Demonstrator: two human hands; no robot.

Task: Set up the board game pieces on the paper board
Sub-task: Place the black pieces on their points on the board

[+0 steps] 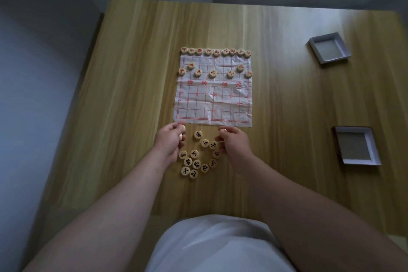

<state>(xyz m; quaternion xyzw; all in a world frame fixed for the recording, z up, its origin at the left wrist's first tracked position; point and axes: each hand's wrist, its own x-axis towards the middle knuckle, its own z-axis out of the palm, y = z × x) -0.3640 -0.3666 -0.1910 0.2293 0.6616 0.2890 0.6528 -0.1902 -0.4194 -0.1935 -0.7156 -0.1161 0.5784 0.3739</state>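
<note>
A creased paper board (pixel 213 104) with a red grid lies on the wooden table (pixel 132 95). Several red-lettered wooden discs (pixel 216 52) stand along its far edge and in two rows behind it. The near half of the board is bare. Several black-lettered discs (pixel 196 164) lie loose on the table just before the board's near edge. My left hand (pixel 170 143) holds discs in its curled fingers at the board's near left corner. My right hand (pixel 234 142) pinches one disc (pixel 223 131) just below the board's near edge.
Two shallow open box halves lie on the table's right side, one far (pixel 329 50), one near (pixel 355 145). The table's left edge runs beside a grey wall. My white-clothed lap is at the bottom.
</note>
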